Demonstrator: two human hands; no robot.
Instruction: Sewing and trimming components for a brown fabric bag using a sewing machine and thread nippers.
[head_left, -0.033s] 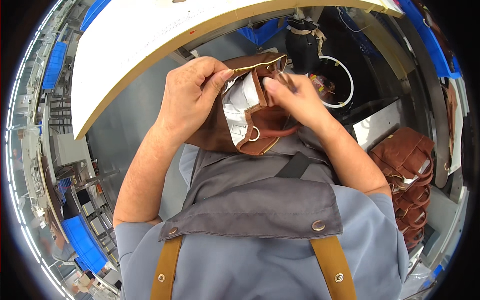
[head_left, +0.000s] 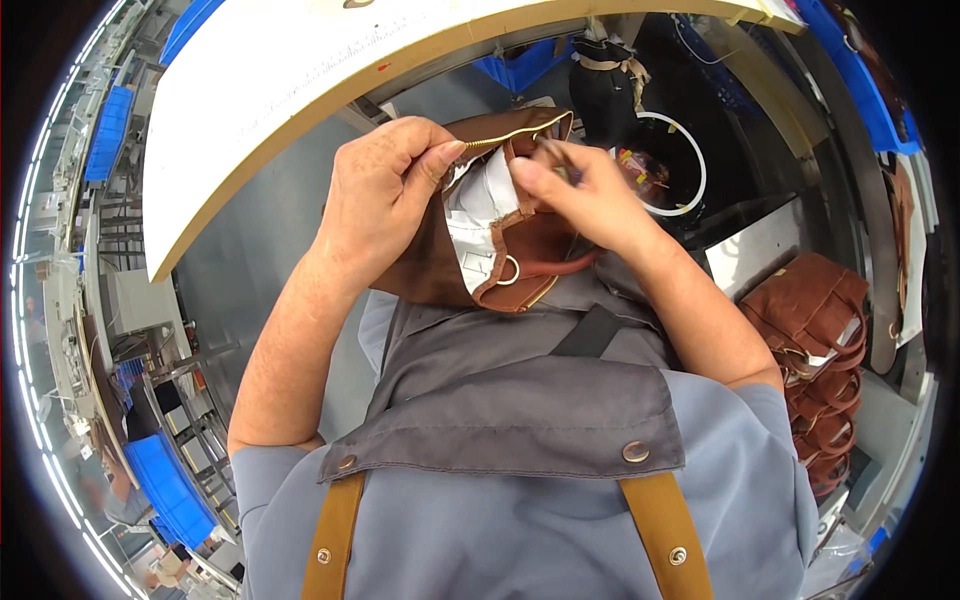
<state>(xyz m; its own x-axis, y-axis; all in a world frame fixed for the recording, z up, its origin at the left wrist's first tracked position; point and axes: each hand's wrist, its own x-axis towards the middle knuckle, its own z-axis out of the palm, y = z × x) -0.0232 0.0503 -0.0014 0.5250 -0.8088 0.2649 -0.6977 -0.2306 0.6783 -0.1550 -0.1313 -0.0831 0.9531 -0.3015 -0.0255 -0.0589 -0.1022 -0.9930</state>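
Note:
A brown handbag [head_left: 400,262], its pale lining [head_left: 486,205] partly turned out, rests against my lap. My left hand [head_left: 385,185] pinches the edge of its opening, where a gold-toothed zipper [head_left: 500,135] runs off to the right. Over the opening, my right hand [head_left: 595,195] has its fingers curled round a small dark metallic tool [head_left: 562,160], too blurred to name. Below the fingers show a reddish-brown handle [head_left: 560,266] and a metal ring [head_left: 511,268]. The bag's inside is partly hidden by my right hand.
A white worktable [head_left: 260,130] curves across the far side. Several brown bags [head_left: 805,310] are stacked at my right. Beyond my right hand is a white hoop [head_left: 700,160] around a dark bin holding colourful scraps. Blue bins [head_left: 170,490] stand at the left.
My right hand has shifted slightly left with the metallic tool, over the bag's opening. My left hand keeps its pinch on the zipper edge.

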